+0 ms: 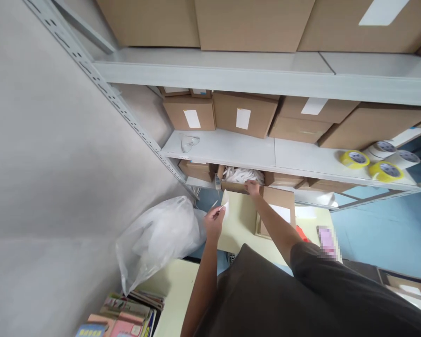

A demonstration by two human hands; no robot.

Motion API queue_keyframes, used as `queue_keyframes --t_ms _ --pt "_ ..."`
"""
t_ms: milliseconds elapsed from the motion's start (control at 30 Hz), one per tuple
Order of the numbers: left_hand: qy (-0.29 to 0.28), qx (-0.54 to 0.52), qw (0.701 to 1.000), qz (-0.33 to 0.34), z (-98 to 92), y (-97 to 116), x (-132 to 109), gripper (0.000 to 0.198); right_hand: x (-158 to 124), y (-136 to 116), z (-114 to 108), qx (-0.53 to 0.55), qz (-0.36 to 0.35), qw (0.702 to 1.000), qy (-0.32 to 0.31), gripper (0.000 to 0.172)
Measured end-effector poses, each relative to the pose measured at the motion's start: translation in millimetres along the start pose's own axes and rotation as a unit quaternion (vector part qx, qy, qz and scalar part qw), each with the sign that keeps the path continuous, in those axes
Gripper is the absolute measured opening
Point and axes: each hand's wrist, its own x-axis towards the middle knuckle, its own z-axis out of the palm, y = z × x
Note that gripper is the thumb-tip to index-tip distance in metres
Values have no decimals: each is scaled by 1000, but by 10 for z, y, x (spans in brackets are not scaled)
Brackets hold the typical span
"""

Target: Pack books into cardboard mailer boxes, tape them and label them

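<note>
Shelving, carton rim under right hand

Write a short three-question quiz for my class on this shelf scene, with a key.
1. What does the left hand pinch?
2. True or false: the right hand rests on the edge of a cardboard box.
3. What lies on the shelf above the hands? A) a stapler B) safety glasses C) a mug

Key: 1. a white paper slip; 2. true; 3. B
</note>
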Motion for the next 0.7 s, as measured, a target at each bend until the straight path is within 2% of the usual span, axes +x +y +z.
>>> queue_keyframes --t_ms 67,133,267,333,433,467,533,600,667,700 --pt "-25 30 998 45 152 1 69 37 -355 63 -210 56 14 997 -43 44" --pt "-67 52 991 99 391 2 123 33 -753 97 -510 88 -1 993 -78 49" --pt "-169 99 957 216 1053 9 22 22 -1407 65 -1177 154 30 980 -122 53" --pt "-219 131 932 256 1395 15 -161 17 -1565 47 -1472 188 44 976 -101 49" --pt "-300 145 897 290 1809 4 -505 16 -1614 79 -1838 214 50 976 -8 43" --pt "-310 138 897 284 1913 -12 -608 23 -1602 104 -1942 216 53 975 20 43" --pt "-280 116 928 217 2080 -71 -760 38 -1568 166 -2124 216 61 973 52 43" --pt "-233 90 965 82 2206 -159 -831 46 -1548 244 -2268 213 71 973 51 43" --pt "-240 72 967 -42 2302 -263 -846 47 -1553 345 -2376 212 83 973 35 44" --pt "-257 69 961 -80 2341 -315 -847 46 -1563 406 -2419 210 89 973 26 44"
